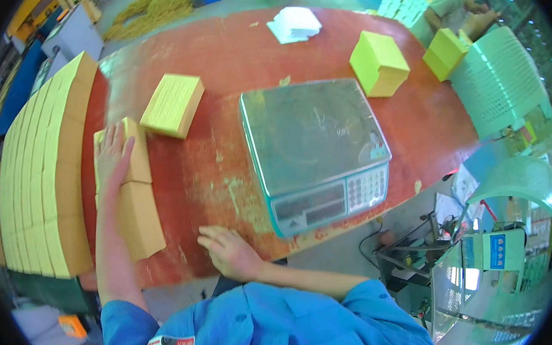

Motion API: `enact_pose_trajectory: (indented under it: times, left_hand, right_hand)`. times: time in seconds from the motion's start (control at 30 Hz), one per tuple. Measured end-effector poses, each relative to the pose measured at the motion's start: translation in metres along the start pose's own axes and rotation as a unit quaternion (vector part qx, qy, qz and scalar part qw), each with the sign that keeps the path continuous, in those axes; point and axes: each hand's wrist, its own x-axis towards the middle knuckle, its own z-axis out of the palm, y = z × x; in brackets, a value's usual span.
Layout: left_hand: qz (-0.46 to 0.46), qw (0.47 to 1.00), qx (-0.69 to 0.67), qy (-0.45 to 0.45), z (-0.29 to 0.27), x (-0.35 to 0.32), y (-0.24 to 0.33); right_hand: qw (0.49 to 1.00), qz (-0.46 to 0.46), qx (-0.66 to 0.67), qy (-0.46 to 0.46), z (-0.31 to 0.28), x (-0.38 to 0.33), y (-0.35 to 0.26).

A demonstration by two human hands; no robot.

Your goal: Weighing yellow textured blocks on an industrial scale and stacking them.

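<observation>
My left hand (pixel 114 154) lies with its fingers stretched out on top of a yellow block (pixel 136 155) that looks like stacked paper. A second such block (pixel 139 217) stands against it on the near side, partly behind my left forearm. Close to the table's front edge, my right hand (pixel 229 254) rests with loosely bent fingers and no visible object in it. Just beyond my left hand sits another yellow block (pixel 173 105). To the right of my hands stands a weighing scale (pixel 314 136) with a bare metal plate, a display and a keypad.
A long row of yellow blocks (pixel 42 173) lines the left side. Further back on the red table (pixel 233 52) are two yellow blocks (pixel 378 64) (pixel 445 54) and a pile of white sheets (pixel 295 23). Another person (pixel 454 14) is at the far right, near green plastic chairs (pixel 507 80).
</observation>
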Motion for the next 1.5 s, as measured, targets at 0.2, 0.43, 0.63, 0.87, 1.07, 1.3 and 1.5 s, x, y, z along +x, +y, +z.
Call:
enact_pose_trajectory:
  times: [0.2,0.43,0.63,0.87,1.07,1.3,1.5]
  left_hand:
    - [-0.034,0.964,-0.150,0.216,-0.100,-0.097,0.039]
    - [-0.196,0.978,-0.074,0.014,-0.105,-0.248,0.077]
    - [-0.226,0.973,-0.038,-0.031,-0.096,-0.283,0.090]
    - [-0.078,0.985,-0.153,-0.019,-0.118,-0.364,0.113]
    - [-0.156,0.572,-0.801,-0.082,-0.143,-0.330,0.161]
    - [-0.026,0.144,-0.963,-0.227,-0.158,-0.185,0.311]
    - [-0.026,0.187,-0.945,-0.266,-0.113,-0.083,0.393]
  right_hand:
    - [0.908,0.184,0.349,-0.139,-0.015,-0.068,-0.029]
    - [0.617,0.425,0.626,-0.217,0.053,-0.111,-0.023]
    - [0.526,0.408,0.725,-0.178,0.082,-0.077,-0.046]
    - [0.596,0.340,0.711,-0.154,0.059,-0.091,-0.074]
    - [0.901,0.081,0.427,-0.023,-0.082,-0.075,-0.093]
    - [0.975,-0.059,-0.155,0.151,-0.252,-0.016,-0.081]
    - [0.960,-0.033,-0.249,0.121,-0.343,0.038,0.004]
